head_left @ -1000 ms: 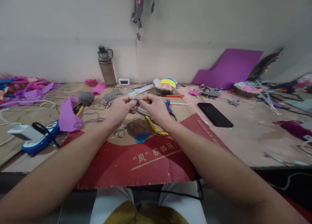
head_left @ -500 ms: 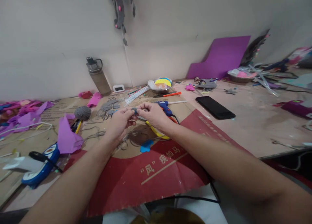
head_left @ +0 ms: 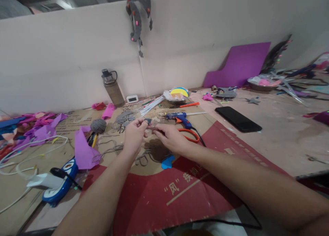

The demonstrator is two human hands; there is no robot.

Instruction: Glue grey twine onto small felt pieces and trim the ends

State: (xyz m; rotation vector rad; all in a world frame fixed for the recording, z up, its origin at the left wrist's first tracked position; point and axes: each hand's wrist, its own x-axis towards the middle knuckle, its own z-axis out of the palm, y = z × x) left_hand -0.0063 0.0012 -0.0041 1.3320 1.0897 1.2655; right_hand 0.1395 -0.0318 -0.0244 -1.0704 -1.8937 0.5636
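My left hand [head_left: 135, 134] is closed in a pinch on a small dark grey-green piece [head_left: 147, 121], whose kind I cannot make out. Just right of it, my right hand [head_left: 170, 137] has its fingertips pressed together, close to the left fingers; what lies in them is too small to tell. Beyond the right hand lies a blue hot glue gun [head_left: 181, 118] with a glue stick in its back. Orange scissor handles [head_left: 191, 135] stick out beside the right wrist. Below the hands are a blue cut-out shape [head_left: 168, 162] and loose grey yarn [head_left: 141, 159].
The red cardboard sheet [head_left: 144, 198] covers the table's front. To the left are a grey yarn ball [head_left: 98, 125], purple felt [head_left: 86, 150] and a blue-and-white power strip [head_left: 60, 191]. A phone [head_left: 238, 119] lies right; a bottle [head_left: 113, 88] and a bowl [head_left: 189, 99] stand behind.
My view has shifted, so things sit lower and farther right. My right hand has drawn slightly away from the left and lower, uncovering more of the glue gun and the orange scissor handles.
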